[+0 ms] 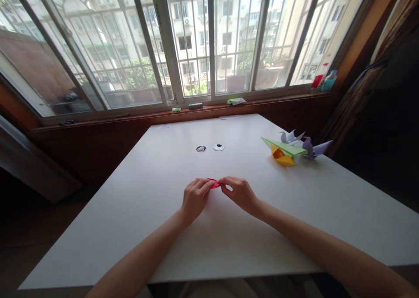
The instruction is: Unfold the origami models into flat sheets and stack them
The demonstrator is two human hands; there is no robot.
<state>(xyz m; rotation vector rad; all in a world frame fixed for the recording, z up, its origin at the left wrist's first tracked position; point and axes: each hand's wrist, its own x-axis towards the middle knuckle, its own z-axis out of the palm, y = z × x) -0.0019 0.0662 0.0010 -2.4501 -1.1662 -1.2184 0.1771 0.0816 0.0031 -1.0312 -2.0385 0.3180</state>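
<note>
A small folded piece of red paper point(215, 184) lies on the white table point(163, 193), pinched between both hands. My left hand point(194, 199) grips its left end with curled fingers. My right hand point(240, 193) holds its right end with fingertips. Most of the paper is hidden by my fingers.
Folded paper figures sit at the table's right: a green plane point(284, 147), a yellow piece point(282, 156), purple cranes point(312, 148) and a pale one point(291, 136). Two round holes point(209, 148) mark the table's middle. A window sill point(196, 108) with small items runs behind.
</note>
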